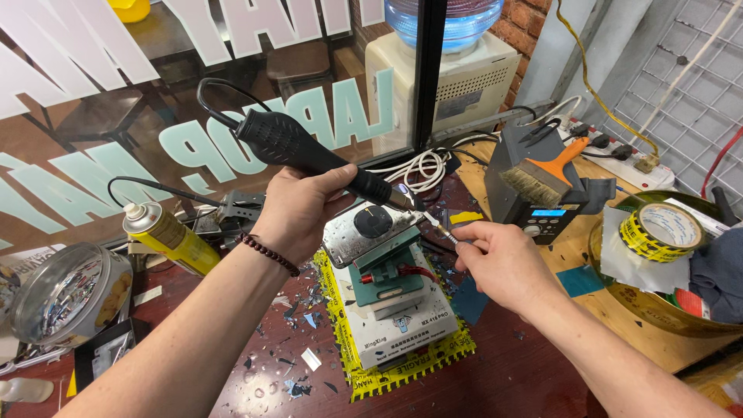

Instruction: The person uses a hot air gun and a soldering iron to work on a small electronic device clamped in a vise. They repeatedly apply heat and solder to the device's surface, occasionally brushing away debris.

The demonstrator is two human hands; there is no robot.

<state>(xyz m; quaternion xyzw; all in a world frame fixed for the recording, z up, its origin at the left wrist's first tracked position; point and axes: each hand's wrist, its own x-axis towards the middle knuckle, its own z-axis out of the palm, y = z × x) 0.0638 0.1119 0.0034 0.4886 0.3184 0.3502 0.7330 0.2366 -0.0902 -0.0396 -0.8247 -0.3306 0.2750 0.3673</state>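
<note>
Centrally, the hot-air gun (309, 151) is held above the bench, its black ribbed handle slanting up to the left and its nozzle pointing down to the right, just over the phone (371, 232). The left hand (298, 205) is wrapped firmly around the lower part of the handle, thumb on top, fingers curled under; a beaded bracelet (267, 254) sits on that wrist. The right hand (499, 259) is pinched closed on a thin metal tool (439, 228), thumb and forefinger gripping its shaft, the tip reaching toward the phone's right edge just below the nozzle. The phone lies back-up, silver with a round black patch, clamped in a green fixture (387, 275). The fixture rests on a white box (398, 325), which sits on a strip of yellow tape (402, 371) laid on the dark red benchtop (511, 371). Broken glass chips (298, 310) are scattered to the left of the box. Further left stand a yellow spray can (166, 236) and a round metal tin (70, 294). To the right, a brush with an orange handle (546, 174) lies on top of a grey station with a blue display (534, 190); beyond it, a roll of yellow tape (662, 228) lies in a tray (658, 313). A water dispenser (445, 70) stands behind.
</note>
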